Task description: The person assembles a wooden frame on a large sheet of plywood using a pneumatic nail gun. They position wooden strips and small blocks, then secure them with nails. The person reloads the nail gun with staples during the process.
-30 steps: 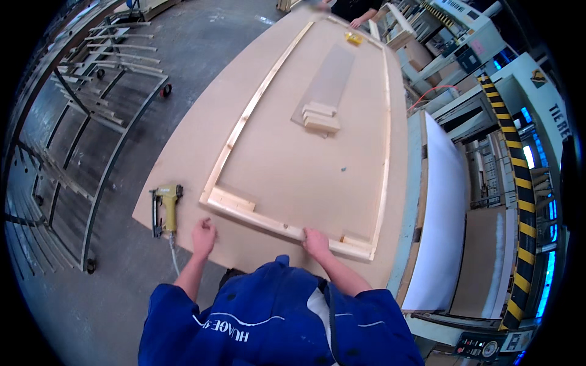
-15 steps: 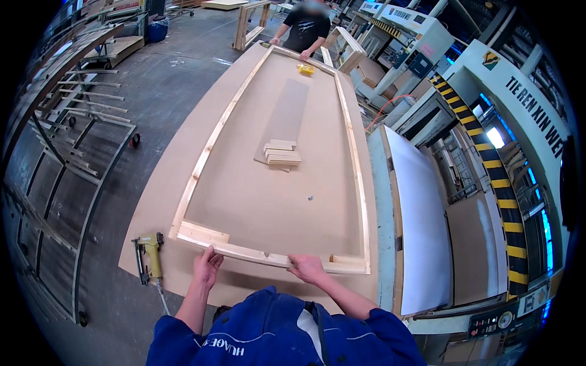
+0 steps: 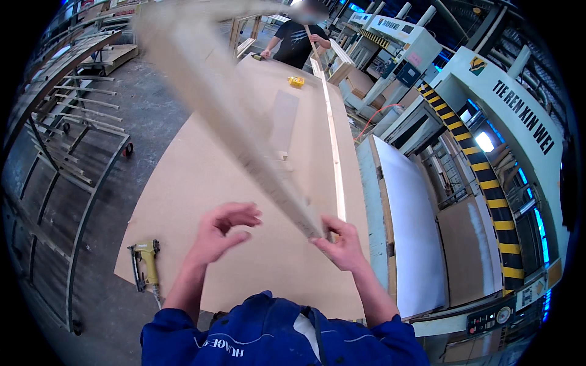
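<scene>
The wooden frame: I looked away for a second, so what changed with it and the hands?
The wooden frame has been tipped up off the board; its near end is raised and blurred with motion. The right hand stays gripping the near corner, while the left hand has let go and hangs open. The person at the far end holds the other end. The yellow nail gun stayed put.

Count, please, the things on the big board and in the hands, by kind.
Wooden frame, blurred, raised off the board, right hand gripping its near end, left hand open beside it: 1
Yellow nail gun at the near left corner: 1
Small yellow thing at the far end: 1
Flat strip with small blocks, mid-board: 1
Total: 4
</scene>
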The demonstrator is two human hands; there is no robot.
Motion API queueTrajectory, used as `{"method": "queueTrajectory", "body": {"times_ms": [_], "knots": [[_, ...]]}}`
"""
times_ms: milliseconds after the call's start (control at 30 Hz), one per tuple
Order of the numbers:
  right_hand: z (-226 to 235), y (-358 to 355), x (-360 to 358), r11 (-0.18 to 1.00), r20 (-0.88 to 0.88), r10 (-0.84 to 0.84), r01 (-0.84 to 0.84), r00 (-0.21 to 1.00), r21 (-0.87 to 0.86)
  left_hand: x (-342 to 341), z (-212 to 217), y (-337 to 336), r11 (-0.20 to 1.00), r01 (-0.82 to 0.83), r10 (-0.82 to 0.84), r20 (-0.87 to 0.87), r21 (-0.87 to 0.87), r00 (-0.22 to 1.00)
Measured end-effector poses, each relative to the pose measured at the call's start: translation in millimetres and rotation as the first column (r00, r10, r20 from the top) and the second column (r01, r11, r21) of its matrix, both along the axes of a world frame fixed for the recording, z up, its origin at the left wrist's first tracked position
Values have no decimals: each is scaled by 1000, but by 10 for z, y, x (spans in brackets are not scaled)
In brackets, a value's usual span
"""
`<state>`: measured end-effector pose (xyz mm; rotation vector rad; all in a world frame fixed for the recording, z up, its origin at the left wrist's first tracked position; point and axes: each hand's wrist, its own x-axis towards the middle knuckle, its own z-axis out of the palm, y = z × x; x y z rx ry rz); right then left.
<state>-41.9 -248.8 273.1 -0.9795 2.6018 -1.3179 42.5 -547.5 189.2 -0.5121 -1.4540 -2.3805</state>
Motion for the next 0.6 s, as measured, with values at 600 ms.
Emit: {"method": "queueTrajectory", "body": {"times_ms": [600], "knots": [[-429, 525, 305, 628, 388, -11, 309, 922, -715, -463, -439, 1012, 662, -199, 123, -157, -723, 980]]}}
